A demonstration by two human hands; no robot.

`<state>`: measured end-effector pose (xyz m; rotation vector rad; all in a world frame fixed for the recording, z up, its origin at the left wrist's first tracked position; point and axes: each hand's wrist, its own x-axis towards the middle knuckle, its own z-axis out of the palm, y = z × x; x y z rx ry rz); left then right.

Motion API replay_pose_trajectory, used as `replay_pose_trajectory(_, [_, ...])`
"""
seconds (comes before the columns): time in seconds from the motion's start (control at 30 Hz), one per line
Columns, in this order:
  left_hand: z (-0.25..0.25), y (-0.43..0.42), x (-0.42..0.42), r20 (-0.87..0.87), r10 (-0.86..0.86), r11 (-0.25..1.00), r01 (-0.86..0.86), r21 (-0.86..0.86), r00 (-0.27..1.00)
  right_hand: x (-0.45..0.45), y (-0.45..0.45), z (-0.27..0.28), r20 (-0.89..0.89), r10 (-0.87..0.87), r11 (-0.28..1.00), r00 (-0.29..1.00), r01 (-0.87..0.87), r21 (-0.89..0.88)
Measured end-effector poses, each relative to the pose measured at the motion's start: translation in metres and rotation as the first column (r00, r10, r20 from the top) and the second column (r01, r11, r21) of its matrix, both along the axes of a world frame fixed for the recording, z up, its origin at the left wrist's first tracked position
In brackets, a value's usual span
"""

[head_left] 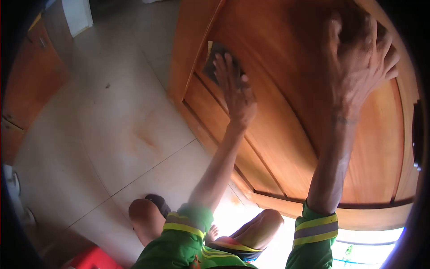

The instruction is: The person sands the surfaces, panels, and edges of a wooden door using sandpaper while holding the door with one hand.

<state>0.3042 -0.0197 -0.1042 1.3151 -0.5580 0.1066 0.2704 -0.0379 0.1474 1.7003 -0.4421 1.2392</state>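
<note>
a person's left hand (pixel 239 96), fingers nearly straight, lies over a dark sheet (pixel 208 68) on paneled woodwork (pixel 286 148) ahead and to the right; the right hand (pixel 358 67) is curled against it, any hold unclear. surface rubbing appears underway; another stroke would call for even, flat pressure.

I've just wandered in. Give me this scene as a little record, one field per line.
left hand: open, by a dark flat piece against the wooden panelling
right hand: fingers curled, at the panelling's upper right; anything held is unclear
clothing: green sleeves with yellow and grey bands
floor: pale tiles
lower left: red object, partly visible
</note>
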Motion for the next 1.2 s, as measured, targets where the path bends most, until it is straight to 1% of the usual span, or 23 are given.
replay_pose_trajectory(0.07, [-0.027, 0.001, -0.014, -0.076, 0.021, 0.999, -0.023, -0.023, 0.997, 0.011, -0.005, -0.002, 0.044, -0.074, 0.997, 0.996, 0.073, 0.033])
replay_pose_trajectory(0.1, [-0.064, 0.004, -0.056, -0.096, 0.027, 0.999, -0.029, -0.015, 0.995, 0.012, -0.004, -0.004, 0.012, -0.052, 0.998, 0.999, 0.051, 0.022])
replay_pose_trajectory(0.13, [-0.079, 0.003, -0.082, -0.11, 0.023, 1.0, -0.024, -0.008, 0.994, 0.007, -0.006, -0.004, -0.014, -0.04, 0.999, 0.999, 0.04, 0.012])
replay_pose_trajectory(0.17, [-0.064, -0.002, -0.084, -0.103, 0.013, 1.0, -0.014, -0.011, 0.995, 0.001, -0.007, -0.001, -0.042, -0.03, 1.0, 0.999, 0.03, 0.0])
replay_pose_trajectory(0.23, [-0.036, -0.002, -0.088, -0.093, -0.025, 1.0, 0.025, -0.005, 0.995, -0.007, 0.0, 0.002, -0.067, -0.116, 0.99, 0.991, 0.121, 0.074])
replay_pose_trajectory(0.27, [-0.035, 0.002, -0.091, -0.111, -0.025, 1.0, 0.023, -0.018, 0.993, -0.009, -0.001, 0.002, -0.085, -0.153, 0.98, 0.984, 0.163, 0.114])
replay_pose_trajectory(0.37, [-0.047, 0.009, -0.092, -0.149, -0.013, 0.998, 0.004, -0.062, 0.989, -0.012, -0.008, 0.007, -0.096, -0.104, 0.995, 0.99, 0.104, 0.004])
replay_pose_trajectory(0.47, [-0.054, 0.004, -0.092, -0.153, -0.003, 0.991, -0.017, -0.133, 0.988, -0.013, 0.007, 0.005, -0.046, -0.155, 0.987, 0.987, 0.157, 0.044])
replay_pose_trajectory(0.5, [-0.057, 0.004, -0.109, -0.081, -0.042, 0.997, 0.036, -0.072, 0.996, -0.011, 0.001, 0.004, -0.054, -0.074, 0.997, 0.996, 0.075, 0.022])
replay_pose_trajectory(0.57, [-0.067, 0.016, -0.159, 0.055, -0.121, 0.991, 0.117, 0.072, 0.991, -0.017, 0.004, 0.008, -0.073, -0.067, 0.997, 0.995, 0.068, 0.019])
replay_pose_trajectory(0.6, [-0.05, 0.018, -0.151, 0.081, -0.116, 0.991, 0.111, 0.071, 0.99, -0.019, -0.002, 0.004, -0.1, -0.068, 0.997, 0.993, 0.072, 0.038])
replay_pose_trajectory(0.67, [0.009, -0.015, -0.085, 0.135, -0.112, 0.991, 0.102, 0.081, 0.984, -0.012, -0.033, -0.003, -0.141, -0.056, 0.995, 0.988, 0.068, 0.077])
replay_pose_trajectory(0.73, [0.008, -0.048, -0.021, -0.144, 0.028, 0.994, -0.042, -0.1, 0.989, -0.019, -0.042, -0.011, -0.138, -0.096, 0.991, 0.986, 0.109, 0.084])
replay_pose_trajectory(0.77, [0.008, -0.007, -0.029, -0.18, 0.058, 0.984, -0.087, -0.154, 0.982, -0.028, 0.009, 0.007, -0.086, -0.112, 0.993, 0.99, 0.114, 0.025])
replay_pose_trajectory(0.8, [-0.012, -0.007, -0.026, -0.219, 0.085, 0.981, -0.12, -0.15, 0.972, -0.024, 0.01, 0.007, -0.045, -0.131, 0.991, 0.99, 0.133, 0.023])
replay_pose_trajectory(0.87, [-0.036, 0.007, -0.062, -0.242, 0.055, 0.99, -0.085, -0.113, 0.969, -0.022, 0.012, 0.003, -0.015, -0.052, 0.997, 0.999, 0.053, 0.06])
replay_pose_trajectory(0.9, [-0.035, 0.015, -0.106, -0.236, -0.009, 0.995, -0.014, -0.097, 0.972, -0.02, 0.01, 0.005, -0.018, -0.019, 0.998, 1.0, 0.02, 0.054])
replay_pose_trajectory(0.93, [-0.024, 0.008, -0.123, -0.097, 0.006, 0.998, -0.012, -0.056, 0.995, -0.02, 0.009, 0.007, -0.022, 0.004, 0.999, 1.0, -0.004, 0.04])
replay_pose_trajectory(1.0, [0.003, 0.01, -0.156, 0.136, -0.006, 0.999, 0.0, 0.047, 0.991, -0.026, 0.01, 0.009, -0.066, -0.057, 0.995, 0.996, 0.062, 0.076])
replay_pose_trajectory(1.07, [0.042, -0.002, -0.062, 0.175, 0.05, 0.998, -0.056, 0.032, 0.983, -0.028, 0.008, 0.014, -0.095, -0.063, 0.996, 0.994, 0.069, 0.061])
replay_pose_trajectory(1.1, [0.039, -0.004, -0.034, 0.098, 0.08, 0.997, -0.079, -0.008, 0.992, -0.027, 0.006, 0.015, -0.103, -0.038, 0.998, 0.994, 0.043, 0.044])
replay_pose_trajectory(1.13, [0.013, -0.003, -0.025, -0.086, 0.09, 0.994, -0.095, -0.058, 0.992, -0.029, 0.008, 0.014, -0.111, -0.015, 0.999, 0.994, 0.019, 0.035])
replay_pose_trajectory(1.2, [-0.037, 0.002, -0.041, -0.372, 0.046, 0.991, -0.088, -0.097, 0.927, -0.021, 0.015, 0.01, -0.033, -0.085, 0.994, 0.996, 0.087, 0.069])
